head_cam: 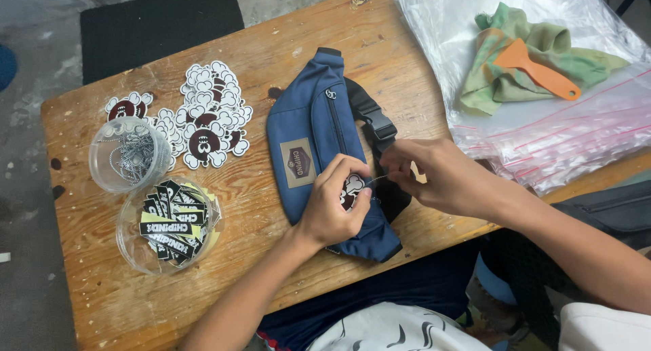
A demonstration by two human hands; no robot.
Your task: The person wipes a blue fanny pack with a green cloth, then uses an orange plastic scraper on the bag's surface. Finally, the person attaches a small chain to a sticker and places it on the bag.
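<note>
A blue waist bag (313, 130) lies lengthwise on the wooden worktop (271, 46), its zipper side up and its black strap with buckle (377, 125) trailing off its right edge. The left hand (333, 205) rests on the lower part of the bag, its grip pressed together on a small brown-and-white cloud-shaped tag (351, 189), which sits between thumb and fingers just above the bag's fabric. The right hand (441, 174) hovers just beside it to the right, fingertips pinched on a thin ball chain (378, 179) that runs across the short gap toward the tag. Both grips meet over the bag's lower right part, near where the strap joins. To the left on the worktop lie a heap of the same cloud-shaped tags (203, 117), a clear tub of ball chains (129, 154) and a second clear tub of black-and-yellow labels (168, 222). At the upper right, clear zip bags (563, 137) carry a green cloth (529, 66) and an orange scraper (536, 67).
</note>
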